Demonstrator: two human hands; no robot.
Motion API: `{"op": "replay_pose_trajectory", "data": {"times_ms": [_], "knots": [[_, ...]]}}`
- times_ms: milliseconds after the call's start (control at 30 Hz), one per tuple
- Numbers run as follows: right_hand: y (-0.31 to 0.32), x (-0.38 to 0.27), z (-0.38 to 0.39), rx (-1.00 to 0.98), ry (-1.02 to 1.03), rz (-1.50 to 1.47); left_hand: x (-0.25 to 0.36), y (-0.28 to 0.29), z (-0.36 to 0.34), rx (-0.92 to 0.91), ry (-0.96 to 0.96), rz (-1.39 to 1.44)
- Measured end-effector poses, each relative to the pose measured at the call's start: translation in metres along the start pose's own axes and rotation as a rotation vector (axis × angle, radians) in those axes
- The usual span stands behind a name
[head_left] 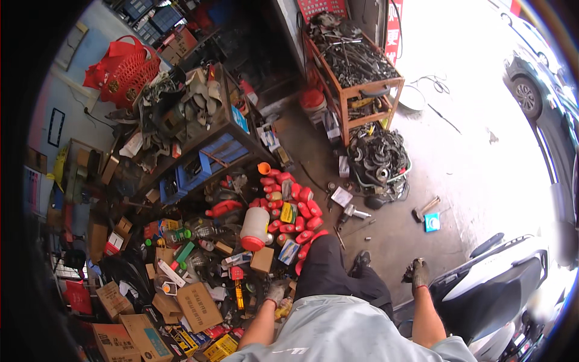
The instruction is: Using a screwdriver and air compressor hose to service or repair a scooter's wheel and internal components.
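Note:
My left hand [275, 292], in a grimy knit glove, is low at my left side, beside yellow containers [283, 309] among the floor clutter; whether it grips anything is unclear. My right hand [420, 273], also gloved, is out to my right with its fingers round a dark, greasy object [409, 274] too small to identify, near the seat of a scooter [482, 295]. Red bottles [306, 209], a white jug with a red lid [254, 225] and cardboard boxes [199, 308] lie around my legs.
A workbench piled with parts [229, 142], an orange tool cart [368, 84] and a bin of metal parts [377, 160] stand ahead. An impact wrench [351, 214], hammer [426, 207] and blue box [432, 222] lie on the concrete. A car [531, 102] is at right.

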State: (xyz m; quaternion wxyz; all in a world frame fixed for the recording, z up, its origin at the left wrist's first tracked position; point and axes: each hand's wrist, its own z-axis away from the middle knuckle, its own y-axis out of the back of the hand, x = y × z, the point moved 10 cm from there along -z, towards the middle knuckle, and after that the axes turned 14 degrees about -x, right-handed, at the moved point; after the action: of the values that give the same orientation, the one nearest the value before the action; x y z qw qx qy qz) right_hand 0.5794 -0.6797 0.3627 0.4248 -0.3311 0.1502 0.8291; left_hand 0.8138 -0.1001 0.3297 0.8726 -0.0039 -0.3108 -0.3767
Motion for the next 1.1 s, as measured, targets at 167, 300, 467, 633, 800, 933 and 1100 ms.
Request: {"op": "replay_pose_trajectory", "data": {"times_ms": [167,300,467,633,800,933,1100], "knots": [[-0.013,-0.035,-0.048,0.006,-0.058,-0.023,0.092,0.001,-0.039,-0.057,0.041,-0.763],[-0.016,-0.066,-0.086,0.071,-0.002,-0.063,0.142,-0.002,-0.099,-0.353,0.141,-1.009],[-0.08,-0.14,-0.152,0.14,-0.087,-0.189,0.228,0.048,-0.235,-0.399,-0.049,-1.275],[-0.274,-0.339,-0.256,0.123,0.221,0.005,0.375,0.152,-0.478,-0.097,-0.009,-1.103],[-0.43,-0.445,-0.342,0.135,0.194,0.105,0.464,0.251,-0.653,0.18,-0.079,-0.7],[-0.445,-0.459,-0.351,0.329,0.058,0.253,0.47,0.322,-0.735,0.335,-0.071,-0.589],[-0.417,-0.464,-0.342,0.569,-0.093,0.425,0.45,0.384,-0.769,0.652,0.351,-0.624]]}}
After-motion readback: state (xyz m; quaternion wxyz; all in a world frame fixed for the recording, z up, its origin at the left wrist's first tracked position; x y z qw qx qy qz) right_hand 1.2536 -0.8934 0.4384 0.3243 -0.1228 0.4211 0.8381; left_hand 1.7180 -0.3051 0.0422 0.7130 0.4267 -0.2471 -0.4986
